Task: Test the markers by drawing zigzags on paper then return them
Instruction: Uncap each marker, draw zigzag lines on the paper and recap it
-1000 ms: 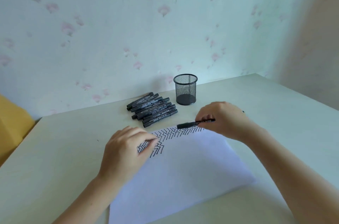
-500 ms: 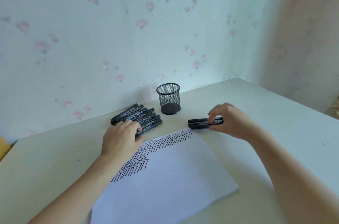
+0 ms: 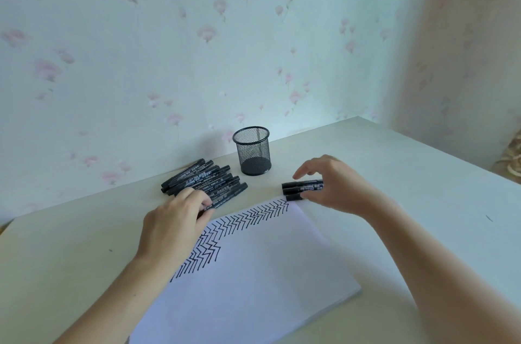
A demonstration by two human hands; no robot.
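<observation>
Floral-papered wall behind mesh cup; left hand curled on marker pile, right hand loosely open over three markers

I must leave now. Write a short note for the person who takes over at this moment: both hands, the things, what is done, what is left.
Left hand: fingers on the near marker of the big pile; a firm grip cannot be seen.
Right hand: resting on the small group of markers right of the paper's far corner, fingers loose.
Paper: flat on the table, zigzags along its far and left edges.
Mesh cup: upright and empty behind the markers.
Done: many zigzags drawn.
Left: probably test the big pile, then return all markers.
</observation>
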